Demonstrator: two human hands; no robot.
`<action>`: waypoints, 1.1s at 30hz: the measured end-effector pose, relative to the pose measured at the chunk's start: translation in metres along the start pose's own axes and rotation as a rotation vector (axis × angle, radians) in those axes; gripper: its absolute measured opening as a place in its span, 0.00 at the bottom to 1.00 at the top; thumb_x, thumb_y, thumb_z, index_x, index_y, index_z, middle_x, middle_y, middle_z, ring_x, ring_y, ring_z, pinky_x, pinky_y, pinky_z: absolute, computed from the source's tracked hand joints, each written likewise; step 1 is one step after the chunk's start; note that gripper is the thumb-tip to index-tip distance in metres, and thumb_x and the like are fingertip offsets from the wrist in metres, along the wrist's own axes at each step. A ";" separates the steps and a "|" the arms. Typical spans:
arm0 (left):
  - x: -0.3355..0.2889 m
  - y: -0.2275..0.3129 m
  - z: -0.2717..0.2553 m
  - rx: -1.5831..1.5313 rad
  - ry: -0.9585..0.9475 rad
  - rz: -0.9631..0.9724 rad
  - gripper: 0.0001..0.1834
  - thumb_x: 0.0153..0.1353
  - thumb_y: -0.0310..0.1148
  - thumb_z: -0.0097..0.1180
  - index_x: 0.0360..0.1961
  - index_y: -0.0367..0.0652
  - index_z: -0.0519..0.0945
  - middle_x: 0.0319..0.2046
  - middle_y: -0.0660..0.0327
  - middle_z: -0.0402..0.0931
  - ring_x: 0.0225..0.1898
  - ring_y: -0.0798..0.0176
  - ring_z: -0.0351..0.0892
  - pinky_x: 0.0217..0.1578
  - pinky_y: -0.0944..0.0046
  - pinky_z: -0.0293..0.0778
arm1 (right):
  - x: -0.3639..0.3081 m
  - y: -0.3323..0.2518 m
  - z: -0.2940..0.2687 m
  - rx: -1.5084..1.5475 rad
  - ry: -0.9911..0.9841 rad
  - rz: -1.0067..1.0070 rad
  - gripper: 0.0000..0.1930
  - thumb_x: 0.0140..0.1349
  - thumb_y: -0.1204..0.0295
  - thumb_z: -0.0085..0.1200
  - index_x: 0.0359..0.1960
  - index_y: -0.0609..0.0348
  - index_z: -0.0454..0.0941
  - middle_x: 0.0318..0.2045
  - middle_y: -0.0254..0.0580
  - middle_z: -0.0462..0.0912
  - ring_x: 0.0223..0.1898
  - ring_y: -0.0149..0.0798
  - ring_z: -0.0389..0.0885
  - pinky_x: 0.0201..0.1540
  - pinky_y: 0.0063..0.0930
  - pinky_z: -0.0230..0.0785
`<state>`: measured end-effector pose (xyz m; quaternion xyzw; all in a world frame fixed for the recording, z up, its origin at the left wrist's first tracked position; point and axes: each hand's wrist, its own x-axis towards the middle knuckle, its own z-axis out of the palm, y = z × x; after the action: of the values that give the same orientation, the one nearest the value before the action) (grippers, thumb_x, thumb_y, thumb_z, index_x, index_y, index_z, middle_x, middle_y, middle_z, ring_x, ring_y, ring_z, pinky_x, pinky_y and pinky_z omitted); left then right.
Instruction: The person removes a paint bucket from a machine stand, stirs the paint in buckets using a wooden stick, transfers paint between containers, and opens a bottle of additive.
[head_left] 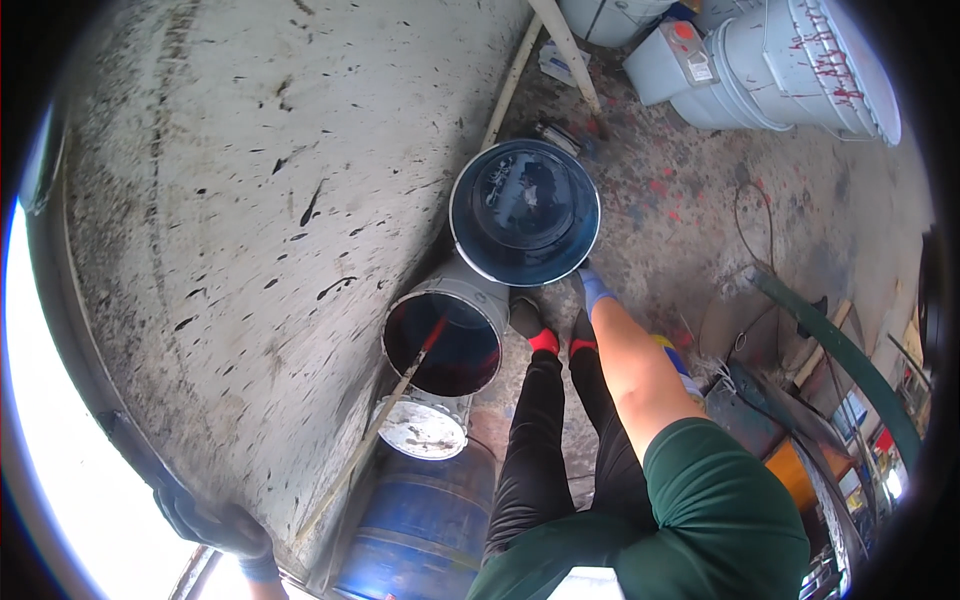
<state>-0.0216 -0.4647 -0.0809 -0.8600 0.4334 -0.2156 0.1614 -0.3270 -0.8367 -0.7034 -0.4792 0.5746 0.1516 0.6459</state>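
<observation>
My right hand, in a blue-grey glove, holds the near right rim of a round bucket. Dark, wet-looking residue covers the bucket's inside, and its mouth faces up toward me. Most of the right fingers are hidden behind the rim. At the lower left, my left hand wears a dark grey glove, its fingers hooked over the edge of a pale, dark-spattered wall. Below the held bucket stands another bucket with dark contents or coating. A long stick with a red-stained end leans into it.
A whitish lid and a blue drum lie along the wall. Light grey buckets and a pale container with a red cap are at the upper right. A green curved bar crosses clutter at right. Paint spots the floor.
</observation>
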 end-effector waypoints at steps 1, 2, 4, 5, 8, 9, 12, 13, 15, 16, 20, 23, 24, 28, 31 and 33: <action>0.000 -0.002 0.000 -0.038 -0.004 0.006 0.32 0.79 0.46 0.38 0.73 0.34 0.57 0.69 0.41 0.57 0.71 0.34 0.61 0.67 0.33 0.65 | -0.008 -0.001 0.002 0.073 -0.006 -0.006 0.17 0.69 0.62 0.52 0.56 0.49 0.80 0.50 0.40 0.84 0.51 0.42 0.81 0.51 0.36 0.73; 0.004 -0.001 -0.002 -0.033 -0.002 -0.001 0.32 0.79 0.46 0.38 0.73 0.34 0.57 0.69 0.41 0.57 0.71 0.34 0.61 0.67 0.33 0.65 | -0.017 -0.005 0.003 0.143 -0.013 -0.013 0.17 0.69 0.63 0.52 0.57 0.49 0.80 0.49 0.39 0.84 0.50 0.41 0.81 0.51 0.36 0.73; 0.014 0.004 -0.009 -0.060 -0.044 0.082 0.31 0.79 0.44 0.37 0.73 0.34 0.57 0.70 0.41 0.56 0.71 0.35 0.60 0.68 0.33 0.64 | -0.038 -0.010 0.007 0.263 -0.040 -0.004 0.16 0.70 0.64 0.52 0.57 0.49 0.80 0.49 0.37 0.84 0.50 0.38 0.81 0.50 0.34 0.73; 0.011 0.002 -0.011 -0.068 -0.064 0.067 0.30 0.76 0.33 0.41 0.75 0.38 0.55 0.72 0.42 0.54 0.73 0.36 0.58 0.70 0.35 0.64 | -0.050 -0.016 0.009 0.325 -0.056 0.013 0.16 0.70 0.65 0.52 0.57 0.48 0.79 0.49 0.36 0.84 0.49 0.37 0.81 0.50 0.33 0.73; 0.012 0.005 -0.010 -0.232 -0.039 0.025 0.30 0.76 0.34 0.41 0.75 0.37 0.55 0.71 0.42 0.54 0.72 0.35 0.58 0.70 0.34 0.63 | -0.081 -0.026 0.009 0.518 -0.113 0.114 0.17 0.71 0.63 0.50 0.60 0.43 0.78 0.50 0.33 0.85 0.53 0.36 0.80 0.55 0.33 0.70; 0.011 0.005 -0.011 -0.195 -0.044 0.033 0.30 0.77 0.37 0.41 0.75 0.36 0.56 0.71 0.42 0.56 0.72 0.35 0.59 0.70 0.34 0.62 | -0.080 -0.031 0.007 0.661 -0.048 0.187 0.16 0.73 0.61 0.46 0.58 0.41 0.78 0.50 0.31 0.85 0.55 0.36 0.80 0.58 0.38 0.69; 0.013 0.002 -0.016 -0.213 -0.057 0.044 0.31 0.78 0.41 0.41 0.74 0.34 0.56 0.71 0.41 0.57 0.71 0.35 0.60 0.69 0.34 0.61 | -0.101 -0.041 0.013 0.888 -0.058 0.195 0.14 0.65 0.65 0.57 0.53 0.40 0.80 0.51 0.30 0.84 0.53 0.36 0.80 0.55 0.38 0.72; 0.011 0.001 -0.017 -0.228 -0.033 0.034 0.32 0.77 0.44 0.42 0.74 0.34 0.57 0.70 0.41 0.59 0.71 0.35 0.61 0.68 0.35 0.61 | -0.104 -0.050 0.024 0.757 -0.092 0.204 0.14 0.68 0.63 0.54 0.54 0.41 0.78 0.52 0.32 0.83 0.52 0.38 0.81 0.57 0.41 0.71; 0.007 -0.004 -0.021 -0.194 -0.025 0.033 0.33 0.77 0.46 0.41 0.74 0.35 0.58 0.70 0.40 0.60 0.70 0.34 0.62 0.68 0.34 0.62 | -0.115 -0.071 0.050 0.876 0.011 0.426 0.13 0.68 0.62 0.53 0.54 0.42 0.77 0.51 0.33 0.82 0.52 0.39 0.81 0.57 0.45 0.71; 0.005 -0.007 -0.023 -0.161 -0.025 0.038 0.34 0.76 0.48 0.40 0.75 0.37 0.59 0.69 0.39 0.61 0.70 0.32 0.63 0.67 0.33 0.63 | -0.121 -0.081 0.058 0.989 0.120 0.660 0.13 0.69 0.62 0.52 0.54 0.42 0.77 0.51 0.34 0.82 0.52 0.40 0.81 0.57 0.48 0.71; 0.010 -0.002 -0.017 -0.174 0.014 0.019 0.32 0.75 0.45 0.44 0.74 0.38 0.61 0.70 0.40 0.61 0.71 0.31 0.60 0.68 0.34 0.61 | -0.089 -0.055 0.086 1.276 -0.267 0.370 0.14 0.67 0.61 0.54 0.53 0.43 0.75 0.55 0.38 0.82 0.56 0.49 0.79 0.58 0.58 0.70; -0.006 -0.009 -0.031 -0.134 -0.064 -0.004 0.34 0.74 0.45 0.46 0.75 0.41 0.59 0.72 0.40 0.59 0.71 0.30 0.59 0.68 0.34 0.60 | -0.142 -0.118 0.140 1.084 -0.134 0.411 0.18 0.66 0.59 0.55 0.56 0.44 0.75 0.57 0.39 0.82 0.58 0.49 0.78 0.59 0.56 0.70; -0.005 -0.009 -0.030 -0.155 -0.061 0.000 0.34 0.74 0.45 0.47 0.75 0.41 0.59 0.72 0.40 0.59 0.71 0.30 0.59 0.68 0.34 0.61 | -0.139 -0.114 0.143 1.007 -0.096 0.337 0.19 0.66 0.58 0.56 0.57 0.44 0.76 0.56 0.39 0.82 0.58 0.49 0.78 0.58 0.55 0.71; 0.041 0.014 0.008 -0.306 0.067 0.033 0.35 0.72 0.44 0.47 0.76 0.42 0.58 0.72 0.40 0.59 0.71 0.30 0.59 0.69 0.35 0.60 | -0.022 0.001 0.035 1.120 0.259 -0.146 0.23 0.67 0.50 0.53 0.61 0.37 0.76 0.61 0.34 0.79 0.59 0.45 0.75 0.63 0.50 0.65; 0.002 -0.010 -0.030 -0.192 -0.047 0.015 0.33 0.73 0.41 0.44 0.75 0.38 0.58 0.71 0.39 0.59 0.71 0.31 0.60 0.69 0.34 0.61 | -0.073 0.004 0.089 0.938 0.436 0.210 0.24 0.68 0.48 0.50 0.63 0.37 0.75 0.63 0.34 0.77 0.61 0.43 0.73 0.63 0.47 0.62; 0.002 -0.011 -0.029 -0.250 -0.058 0.035 0.33 0.75 0.40 0.43 0.75 0.34 0.57 0.70 0.39 0.57 0.71 0.31 0.61 0.69 0.33 0.62 | -0.071 0.000 0.059 0.913 0.437 0.268 0.25 0.69 0.46 0.48 0.64 0.37 0.75 0.65 0.33 0.76 0.63 0.41 0.72 0.64 0.46 0.61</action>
<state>-0.0275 -0.4628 -0.0505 -0.8716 0.4671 -0.1321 0.0692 -0.3130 -0.7646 -0.6472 -0.0915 0.7598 -0.1366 0.6291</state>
